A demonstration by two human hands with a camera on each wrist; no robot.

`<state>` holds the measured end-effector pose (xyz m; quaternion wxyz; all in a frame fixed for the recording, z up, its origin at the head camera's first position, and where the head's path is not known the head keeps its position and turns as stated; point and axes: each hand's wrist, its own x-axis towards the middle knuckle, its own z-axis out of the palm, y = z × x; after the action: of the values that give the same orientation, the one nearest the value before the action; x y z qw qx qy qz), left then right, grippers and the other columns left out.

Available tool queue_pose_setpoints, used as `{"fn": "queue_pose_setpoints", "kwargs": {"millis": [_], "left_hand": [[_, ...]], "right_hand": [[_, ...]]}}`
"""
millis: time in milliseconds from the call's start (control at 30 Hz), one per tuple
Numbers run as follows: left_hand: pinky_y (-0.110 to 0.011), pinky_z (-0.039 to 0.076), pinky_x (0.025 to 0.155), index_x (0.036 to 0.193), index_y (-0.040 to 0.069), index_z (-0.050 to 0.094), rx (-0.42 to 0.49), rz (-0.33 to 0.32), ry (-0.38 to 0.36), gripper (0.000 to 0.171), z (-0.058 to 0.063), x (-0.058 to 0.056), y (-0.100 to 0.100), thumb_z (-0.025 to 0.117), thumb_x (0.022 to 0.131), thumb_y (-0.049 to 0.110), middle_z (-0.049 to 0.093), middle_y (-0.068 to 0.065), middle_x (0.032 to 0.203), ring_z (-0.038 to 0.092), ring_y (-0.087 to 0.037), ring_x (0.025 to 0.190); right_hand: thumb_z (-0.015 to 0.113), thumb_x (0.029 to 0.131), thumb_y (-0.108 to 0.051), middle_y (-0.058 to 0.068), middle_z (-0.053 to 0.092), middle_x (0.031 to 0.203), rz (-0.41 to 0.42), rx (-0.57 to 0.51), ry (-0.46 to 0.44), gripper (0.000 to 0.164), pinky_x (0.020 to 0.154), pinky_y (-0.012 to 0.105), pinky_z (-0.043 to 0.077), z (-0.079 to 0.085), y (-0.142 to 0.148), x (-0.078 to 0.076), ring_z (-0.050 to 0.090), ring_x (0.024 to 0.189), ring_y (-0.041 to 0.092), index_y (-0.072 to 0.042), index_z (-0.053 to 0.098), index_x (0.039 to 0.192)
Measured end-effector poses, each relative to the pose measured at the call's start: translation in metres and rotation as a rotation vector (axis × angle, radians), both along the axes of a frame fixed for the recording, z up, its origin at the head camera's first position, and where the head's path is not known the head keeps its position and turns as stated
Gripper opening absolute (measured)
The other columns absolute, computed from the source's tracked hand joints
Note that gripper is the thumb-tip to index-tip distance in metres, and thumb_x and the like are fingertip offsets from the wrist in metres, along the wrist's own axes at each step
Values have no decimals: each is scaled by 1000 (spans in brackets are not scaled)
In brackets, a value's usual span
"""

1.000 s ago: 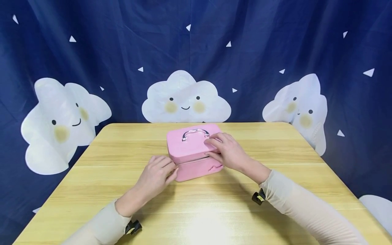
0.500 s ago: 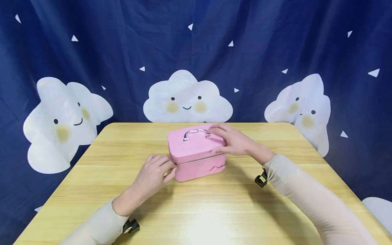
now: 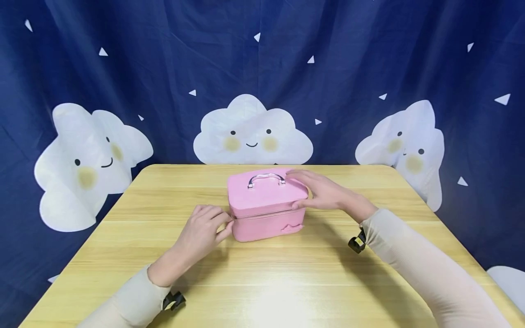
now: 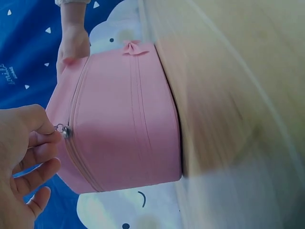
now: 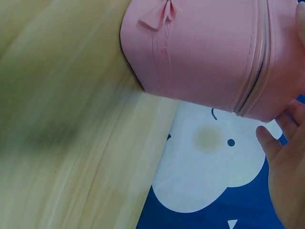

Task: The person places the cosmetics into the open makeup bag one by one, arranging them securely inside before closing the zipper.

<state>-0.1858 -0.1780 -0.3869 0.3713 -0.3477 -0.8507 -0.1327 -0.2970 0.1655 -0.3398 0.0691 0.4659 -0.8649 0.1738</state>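
Observation:
A pink vanity case (image 3: 262, 228) with a silver handle (image 3: 266, 177) stands upright on the table, its lid down. At its left front corner my left hand (image 3: 203, 230) pinches the zipper pull (image 4: 66, 130) between thumb and forefinger, while the other fingers stay loosely bent. The zip seam (image 4: 75, 102) runs along under the lid. My right hand (image 3: 321, 191) rests on the lid's right end, fingers spread over the top and the thumb near the front edge. A pink bow (image 4: 134, 48) sits on the front of the case.
The wooden table (image 3: 287, 273) reaches out on all sides of the case. Behind it hangs a dark blue curtain (image 3: 328, 27) with white clouds. A small black device (image 3: 357, 241) is strapped at each wrist.
My right hand has moved from the front zip area to the right end of the lid. The left hand and the zipper pull have shifted slightly left around the corner.

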Motion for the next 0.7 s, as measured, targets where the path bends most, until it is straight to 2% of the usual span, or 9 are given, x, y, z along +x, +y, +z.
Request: {"fn": "queue_pose_setpoints", "kwargs": {"millis": [167, 400, 533, 700], "left_hand": [[-41, 47, 75, 80, 11, 67, -6, 30, -21, 8, 1, -3, -1, 71, 83, 17, 61, 2, 78, 62, -23, 79], [-42, 46, 75, 78, 11, 67, 12, 65, -39, 8, 1, -11, -3, 70, 84, 16, 63, 2, 77, 62, -23, 77], [-42, 46, 75, 77, 12, 67, 15, 84, -49, 8, 0, -15, -4, 69, 84, 15, 63, 2, 77, 62, -23, 77], [-42, 45, 73, 78, 12, 68, 20, 103, -56, 7, -1, -18, -6, 69, 84, 15, 65, 1, 78, 63, -23, 78]], "right_hand": [[74, 82, -51, 11, 41, 149, 29, -11, 53, 72, 112, 50, 30, -3, 9, 10, 36, 138, 31, -10, 52, 138], [72, 86, -47, 12, 40, 149, 58, 25, 113, 66, 110, 53, 32, -5, 20, 22, 36, 137, 32, -14, 52, 140], [74, 85, -43, 13, 43, 147, 90, -4, 144, 62, 109, 53, 33, -6, 23, 28, 39, 136, 31, -17, 54, 139], [74, 85, -42, 15, 49, 141, 125, -40, 239, 60, 107, 50, 37, -10, 24, 33, 44, 130, 32, -15, 58, 136]]}}
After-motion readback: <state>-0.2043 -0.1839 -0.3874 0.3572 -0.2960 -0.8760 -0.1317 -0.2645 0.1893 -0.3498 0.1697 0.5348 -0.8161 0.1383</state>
